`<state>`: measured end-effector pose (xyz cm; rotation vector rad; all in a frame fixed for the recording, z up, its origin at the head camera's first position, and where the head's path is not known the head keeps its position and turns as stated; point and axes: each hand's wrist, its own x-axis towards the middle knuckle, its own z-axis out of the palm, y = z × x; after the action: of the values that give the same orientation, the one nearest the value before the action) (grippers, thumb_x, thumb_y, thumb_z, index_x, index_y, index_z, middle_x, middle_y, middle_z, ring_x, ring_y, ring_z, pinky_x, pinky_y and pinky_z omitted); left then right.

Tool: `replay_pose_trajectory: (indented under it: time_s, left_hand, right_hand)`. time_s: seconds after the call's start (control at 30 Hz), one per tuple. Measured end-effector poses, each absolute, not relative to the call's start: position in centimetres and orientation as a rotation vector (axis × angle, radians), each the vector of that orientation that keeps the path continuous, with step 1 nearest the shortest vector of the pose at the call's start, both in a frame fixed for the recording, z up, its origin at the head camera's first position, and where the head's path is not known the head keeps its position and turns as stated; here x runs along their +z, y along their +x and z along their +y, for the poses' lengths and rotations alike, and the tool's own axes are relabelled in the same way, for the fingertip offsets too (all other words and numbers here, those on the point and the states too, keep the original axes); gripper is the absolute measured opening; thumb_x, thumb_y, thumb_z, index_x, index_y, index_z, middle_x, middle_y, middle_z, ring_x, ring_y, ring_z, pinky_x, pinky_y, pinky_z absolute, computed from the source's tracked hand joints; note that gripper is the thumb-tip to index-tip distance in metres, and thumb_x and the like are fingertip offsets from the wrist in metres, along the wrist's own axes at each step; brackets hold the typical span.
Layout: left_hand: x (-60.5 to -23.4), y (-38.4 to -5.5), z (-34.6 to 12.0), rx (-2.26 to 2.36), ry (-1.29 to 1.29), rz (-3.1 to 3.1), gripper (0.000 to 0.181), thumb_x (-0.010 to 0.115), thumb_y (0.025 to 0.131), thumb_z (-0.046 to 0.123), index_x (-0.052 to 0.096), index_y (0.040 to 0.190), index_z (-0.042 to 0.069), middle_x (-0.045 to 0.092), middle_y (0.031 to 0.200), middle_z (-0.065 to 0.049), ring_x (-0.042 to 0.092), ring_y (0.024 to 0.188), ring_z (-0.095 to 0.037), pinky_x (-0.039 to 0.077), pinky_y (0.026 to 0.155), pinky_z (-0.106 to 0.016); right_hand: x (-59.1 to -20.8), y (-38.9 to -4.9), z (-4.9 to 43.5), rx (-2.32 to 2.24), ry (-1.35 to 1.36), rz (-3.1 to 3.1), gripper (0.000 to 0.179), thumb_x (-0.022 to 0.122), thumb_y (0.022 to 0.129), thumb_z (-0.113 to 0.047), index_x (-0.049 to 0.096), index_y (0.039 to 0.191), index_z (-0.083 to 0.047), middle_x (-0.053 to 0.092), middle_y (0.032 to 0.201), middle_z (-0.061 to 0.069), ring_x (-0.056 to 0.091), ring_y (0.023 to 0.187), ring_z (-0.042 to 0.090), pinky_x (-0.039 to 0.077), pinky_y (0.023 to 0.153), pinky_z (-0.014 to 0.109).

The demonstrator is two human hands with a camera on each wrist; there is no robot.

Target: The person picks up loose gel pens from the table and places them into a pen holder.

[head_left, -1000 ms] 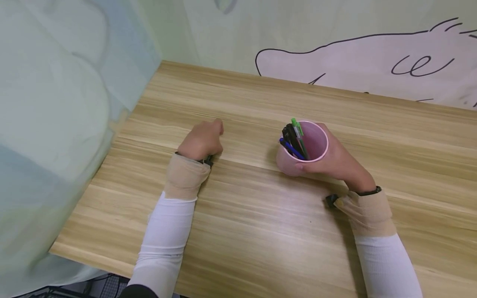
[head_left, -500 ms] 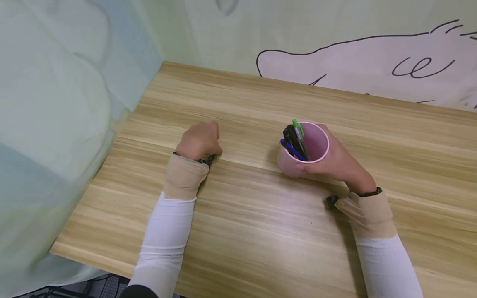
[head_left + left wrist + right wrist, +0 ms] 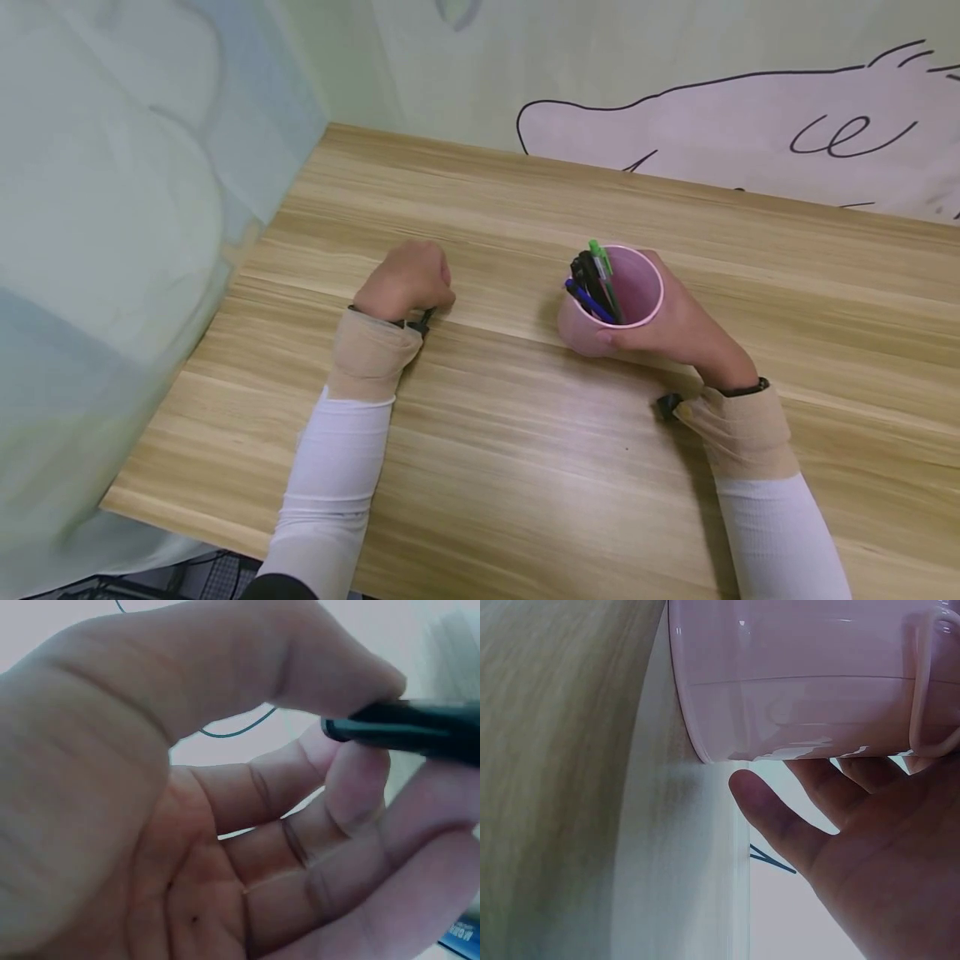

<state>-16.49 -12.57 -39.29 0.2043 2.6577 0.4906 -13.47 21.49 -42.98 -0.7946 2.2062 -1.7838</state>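
Note:
My left hand (image 3: pixel 408 277) is over the left half of the wooden table, back of the hand up. In the left wrist view its thumb and fingertips pinch the end of a slim dark pen (image 3: pixel 420 726); the rest runs out of the frame. From the head view the hand hides this pen. My right hand (image 3: pixel 678 321) grips a pink cup (image 3: pixel 581 333) from its right side, thumb in front, fingers behind. Inside lean several pens: a green one (image 3: pixel 597 252), a blue one (image 3: pixel 588 300) and black ones (image 3: pixel 583 268). The right wrist view shows the cup's handle (image 3: pixel 924 682).
The wooden table (image 3: pixel 510 433) meets a printed wall (image 3: pixel 450 75) at the back and a pale draped cloth (image 3: pixel 112 250) on the left. A blue item (image 3: pixel 459 937) with white lettering peeks in at the left wrist view's lower right corner.
My left hand has shifted slightly, first left, then back right, and its fingers have turned a little. The right hand and the pink cup stay in place.

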Motion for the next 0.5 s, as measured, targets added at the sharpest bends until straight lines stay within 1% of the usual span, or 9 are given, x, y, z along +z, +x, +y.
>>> replay_pose_trajectory:
  time_s: [0.03, 0.23, 0.33, 0.5]
  left_hand:
    - [-39.27, -16.5, -12.55, 0.488, 0.208, 2.658, 0.008, 0.062, 0.071, 0.003, 0.064, 0.066, 0.008, 0.056, 0.067, -0.002, 0.045, 0.056, -0.013, 0.036, 0.051, -0.025]
    - [-39.19, -16.47, -12.36, 0.498, 0.22, 2.685, 0.006, 0.062, 0.074, 0.002, 0.066, 0.071, 0.006, 0.058, 0.073, -0.005, 0.048, 0.061, -0.017, 0.039, 0.054, -0.027]
    - [-39.08, -16.43, -12.27, 0.501, 0.23, 2.704, 0.006, 0.062, 0.077, 0.003, 0.067, 0.078, 0.004, 0.061, 0.082, -0.008, 0.052, 0.07, -0.02, 0.043, 0.061, -0.03]
    - [-38.94, -16.43, -12.14, 0.507, 0.226, 2.719, 0.011, 0.064, 0.081, 0.004, 0.07, 0.09, 0.002, 0.065, 0.095, -0.011, 0.057, 0.082, -0.025, 0.048, 0.071, -0.035]
  right_hand:
    - [-42.97, -13.45, 21.5, -1.786, -0.795, 2.206, 0.097, 0.087, 0.063, 0.013, 0.044, 0.147, -0.008, 0.055, 0.14, 0.011, 0.053, 0.125, 0.026, 0.044, 0.102, 0.03]
    - [-42.99, -13.39, 21.55, -1.795, -0.768, 2.206, 0.095, 0.088, 0.063, 0.012, 0.045, 0.146, -0.008, 0.056, 0.138, 0.011, 0.053, 0.124, 0.025, 0.044, 0.102, 0.03]
    - [-43.01, -13.43, 21.54, -1.798, -0.768, 2.2, 0.095, 0.088, 0.063, 0.012, 0.045, 0.146, -0.008, 0.057, 0.138, 0.012, 0.053, 0.124, 0.026, 0.044, 0.102, 0.03]
    - [-43.02, -13.46, 21.52, -1.8, -0.774, 2.202, 0.095, 0.087, 0.063, 0.013, 0.046, 0.146, -0.008, 0.057, 0.138, 0.011, 0.053, 0.124, 0.026, 0.044, 0.103, 0.031]
